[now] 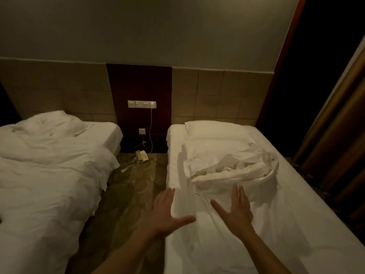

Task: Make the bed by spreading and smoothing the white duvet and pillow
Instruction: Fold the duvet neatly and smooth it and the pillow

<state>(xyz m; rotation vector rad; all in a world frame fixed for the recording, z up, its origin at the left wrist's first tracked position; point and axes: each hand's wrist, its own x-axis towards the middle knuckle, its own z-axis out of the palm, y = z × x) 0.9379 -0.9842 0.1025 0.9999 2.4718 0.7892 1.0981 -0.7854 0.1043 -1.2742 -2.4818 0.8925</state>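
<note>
On the right bed a white duvet lies bunched in a crumpled heap across the middle. A white pillow rests flat at the head end, behind the heap. My left hand hovers at the bed's left edge with fingers spread and nothing in it. My right hand is spread flat over the sheet just in front of the heap, fingertips near its lower fold, holding nothing.
A second bed with a rumpled white duvet stands on the left. Between the beds runs a strip of patterned floor with a telephone and cables. Brown curtains hang at the right.
</note>
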